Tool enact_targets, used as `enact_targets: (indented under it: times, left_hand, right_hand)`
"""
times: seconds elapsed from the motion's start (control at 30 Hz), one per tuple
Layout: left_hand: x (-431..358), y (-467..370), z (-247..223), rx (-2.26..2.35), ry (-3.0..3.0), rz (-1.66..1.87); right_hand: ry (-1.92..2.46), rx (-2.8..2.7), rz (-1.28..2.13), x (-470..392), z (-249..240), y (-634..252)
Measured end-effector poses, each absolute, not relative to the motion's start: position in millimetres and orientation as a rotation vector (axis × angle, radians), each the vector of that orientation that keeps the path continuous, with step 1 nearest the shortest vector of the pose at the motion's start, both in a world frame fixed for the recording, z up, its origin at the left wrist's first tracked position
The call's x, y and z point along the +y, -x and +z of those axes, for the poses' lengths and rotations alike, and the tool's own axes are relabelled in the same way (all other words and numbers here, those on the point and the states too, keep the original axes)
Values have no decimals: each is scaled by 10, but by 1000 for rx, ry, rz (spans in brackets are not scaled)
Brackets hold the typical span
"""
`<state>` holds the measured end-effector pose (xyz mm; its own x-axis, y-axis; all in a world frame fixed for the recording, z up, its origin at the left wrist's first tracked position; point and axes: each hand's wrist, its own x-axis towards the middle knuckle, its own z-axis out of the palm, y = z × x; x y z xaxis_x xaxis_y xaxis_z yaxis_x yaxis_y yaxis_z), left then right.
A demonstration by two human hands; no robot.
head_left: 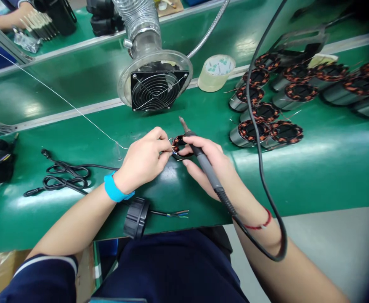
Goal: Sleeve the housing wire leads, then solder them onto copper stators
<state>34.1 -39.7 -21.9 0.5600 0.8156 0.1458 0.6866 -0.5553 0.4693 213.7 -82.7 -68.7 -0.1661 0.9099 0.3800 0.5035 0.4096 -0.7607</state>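
Observation:
A copper-wound stator (177,143) sits on the green bench between my hands. My left hand (149,158), with a blue wristband, pinches at its left side, where short thin wires stick out. Solder wire (86,115) runs from the upper left down to my left hand. A soldering iron (203,162) lies in my right hand (214,162), between thumb and forefinger, its tip pointing up and away. Fingers of my right hand also touch the stator's right side. Its lower part is mostly hidden by my fingers.
A round fume fan (155,90) hangs ahead. Tape (216,72) and several stators (287,132) stand to the right, with the iron's black cord (260,155) looping over. Coiled cables (66,174) and a black cap (136,216) lie nearer left. Another person's arm (10,17) shows upper left.

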Motion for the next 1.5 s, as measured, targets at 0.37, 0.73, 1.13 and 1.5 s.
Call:
enact_targets:
  times: [0.37,0.73,1.13,1.5]
  left_hand:
    - [-273,-339,-224,1289,-2251,524]
    - [-326,-418,-215,1321,-2277,503]
    - [-326,-433,-223,1307,-2320,516]
    - [-325,-443,-210,1340,-2255,500]
  right_hand:
    - [1350,-1718,374,-680,-716,-2040]
    - [1217,-1346,328,-1335,-861,-2140]
    - [1141,-1330,374,-1314,-908,-2137]
    - [1241,-1300,402,-1370,-893,-2125]
